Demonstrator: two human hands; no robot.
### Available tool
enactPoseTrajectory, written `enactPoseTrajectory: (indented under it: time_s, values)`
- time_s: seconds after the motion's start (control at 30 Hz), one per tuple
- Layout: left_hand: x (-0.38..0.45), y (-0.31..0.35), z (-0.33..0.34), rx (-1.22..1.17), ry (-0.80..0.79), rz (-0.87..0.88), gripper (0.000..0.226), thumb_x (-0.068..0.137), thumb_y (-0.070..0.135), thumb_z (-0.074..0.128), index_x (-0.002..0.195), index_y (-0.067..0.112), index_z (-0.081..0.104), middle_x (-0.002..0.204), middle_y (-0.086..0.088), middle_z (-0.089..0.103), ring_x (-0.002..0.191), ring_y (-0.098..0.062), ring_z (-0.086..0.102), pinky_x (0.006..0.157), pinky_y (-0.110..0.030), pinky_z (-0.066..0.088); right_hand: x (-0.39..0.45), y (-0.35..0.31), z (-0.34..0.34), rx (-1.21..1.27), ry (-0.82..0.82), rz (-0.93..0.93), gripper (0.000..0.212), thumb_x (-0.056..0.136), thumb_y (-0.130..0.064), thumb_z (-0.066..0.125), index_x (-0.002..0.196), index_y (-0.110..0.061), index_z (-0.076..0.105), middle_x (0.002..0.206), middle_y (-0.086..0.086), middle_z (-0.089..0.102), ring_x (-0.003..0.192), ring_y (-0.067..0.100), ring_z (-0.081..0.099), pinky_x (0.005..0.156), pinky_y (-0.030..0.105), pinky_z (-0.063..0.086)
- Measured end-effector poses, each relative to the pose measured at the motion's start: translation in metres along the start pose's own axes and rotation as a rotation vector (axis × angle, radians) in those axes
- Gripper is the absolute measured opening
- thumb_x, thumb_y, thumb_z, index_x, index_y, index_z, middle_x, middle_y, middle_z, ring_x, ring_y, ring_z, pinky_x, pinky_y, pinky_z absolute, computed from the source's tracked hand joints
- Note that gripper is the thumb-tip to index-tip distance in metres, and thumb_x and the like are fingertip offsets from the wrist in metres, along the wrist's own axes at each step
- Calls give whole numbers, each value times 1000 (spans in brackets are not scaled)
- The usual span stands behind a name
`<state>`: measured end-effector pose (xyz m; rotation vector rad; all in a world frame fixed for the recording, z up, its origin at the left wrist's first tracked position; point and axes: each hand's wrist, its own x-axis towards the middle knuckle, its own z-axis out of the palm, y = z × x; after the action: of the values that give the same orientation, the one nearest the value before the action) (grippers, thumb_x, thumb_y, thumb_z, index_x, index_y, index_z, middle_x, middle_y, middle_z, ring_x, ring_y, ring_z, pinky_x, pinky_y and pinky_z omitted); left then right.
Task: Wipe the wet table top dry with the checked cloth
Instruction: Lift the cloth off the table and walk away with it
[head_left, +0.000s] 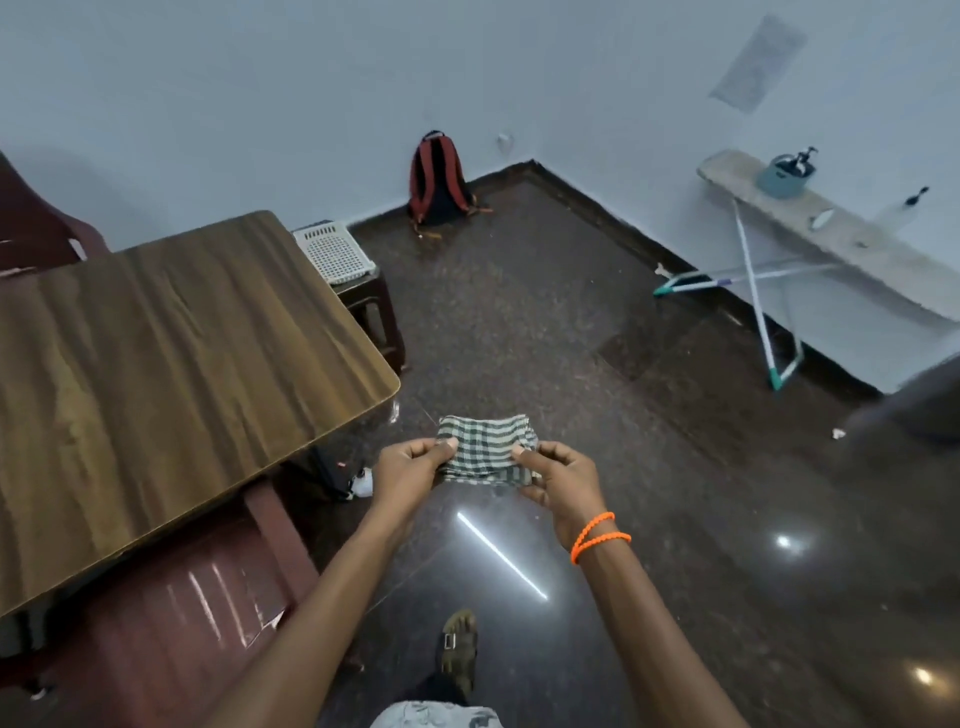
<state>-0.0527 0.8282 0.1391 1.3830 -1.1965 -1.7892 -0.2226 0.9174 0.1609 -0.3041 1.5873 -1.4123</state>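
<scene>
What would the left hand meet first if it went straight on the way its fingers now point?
The left hand pinches the cloth with its fingers pointing right, toward the right hand. Going straight on, it would press into the cloth it already holds, then probably meet the right hand's fingers; depth between them is unclear.

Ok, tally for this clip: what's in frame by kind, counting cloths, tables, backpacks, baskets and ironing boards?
Checked cloth: 1, held by left hand and right hand
Table: 1
Backpack: 1
White basket: 1
Ironing board: 1
Total: 5
</scene>
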Motion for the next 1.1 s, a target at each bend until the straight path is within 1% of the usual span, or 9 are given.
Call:
enactPoseTrajectory:
  time_s: [0.13, 0.27, 0.4, 0.47, 0.57, 0.77, 0.9, 1.03, 1.1]
  values:
    - [56, 27, 20, 49, 36, -18, 19, 85, 32, 76, 79, 14, 79, 83, -6, 77, 90, -31, 73, 85, -44, 57, 77, -37, 9, -29, -36, 19, 20, 74, -9, 78, 91, -2, 70, 93, 17, 72, 81, 26, 69, 66, 32, 54]
    - [115, 58, 33, 69, 111, -8, 31, 79, 49, 75, 80, 18, 78, 82, -5, 77, 85, -28, 73, 70, -36, 52, 154, -71, 26, -53, -87, 37, 15, 74, -10, 78, 87, -7, 71, 93, 15, 73, 84, 25, 70, 65, 30, 53]
    - [178, 91, 45, 17, 205, -28, 20, 86, 35, 75, 81, 16, 79, 81, 0, 77, 82, -20, 73, 66, -28, 50, 228, -100, 48, -86, -147, 60, 17, 74, -10, 78, 88, -4, 71, 92, 15, 73, 87, 29, 70, 73, 38, 56]
    - [218, 104, 48, 1, 237, -35, 19, 86, 35, 75, 82, 17, 79, 82, 1, 78, 84, -18, 74, 73, -31, 54, 271, -117, 64, -95, -198, 68, 17, 74, -9, 78, 88, -2, 70, 92, 17, 72, 84, 29, 69, 73, 39, 56]
    - [276, 123, 48, -70, 259, -66, 16, 87, 29, 76, 89, 14, 79, 88, -4, 78, 87, -21, 75, 85, -40, 59, 330, -143, 90, -108, -243, 71, 17, 75, -4, 76, 89, 3, 69, 90, 20, 72, 79, 28, 68, 64, 33, 55]
    - [378, 174, 29, -110, 360, -117, 11, 89, 19, 74, 94, 10, 77, 90, -7, 78, 86, -21, 75, 77, -34, 60, 432, -184, 155, -165, -366, 108, 24, 73, -2, 75, 93, 9, 66, 93, 25, 70, 86, 35, 67, 79, 47, 54]
    - [433, 208, 2, -116, 435, -124, 5, 89, 17, 74, 86, 13, 76, 83, -3, 77, 73, -10, 73, 64, -24, 56, 494, -203, 212, -227, -418, 129, 15, 74, -1, 74, 89, 2, 70, 91, 21, 72, 80, 29, 67, 69, 36, 56]
    - [499, 229, -43, -163, 469, -149, 6, 89, 14, 74, 83, 13, 75, 77, -2, 76, 71, -13, 71, 75, -31, 57, 553, -204, 278, -344, -423, 93, 9, 72, -5, 77, 81, -5, 74, 86, 14, 73, 77, 22, 66, 66, 32, 52]
    - [542, 229, -71, -181, 484, -175, 7, 89, 14, 74, 82, 13, 74, 73, 1, 75, 68, -11, 70, 71, -29, 57, 589, -196, 317, -397, -424, 99, 9, 72, -5, 79, 80, -5, 74, 84, 12, 74, 74, 19, 66, 66, 32, 53]
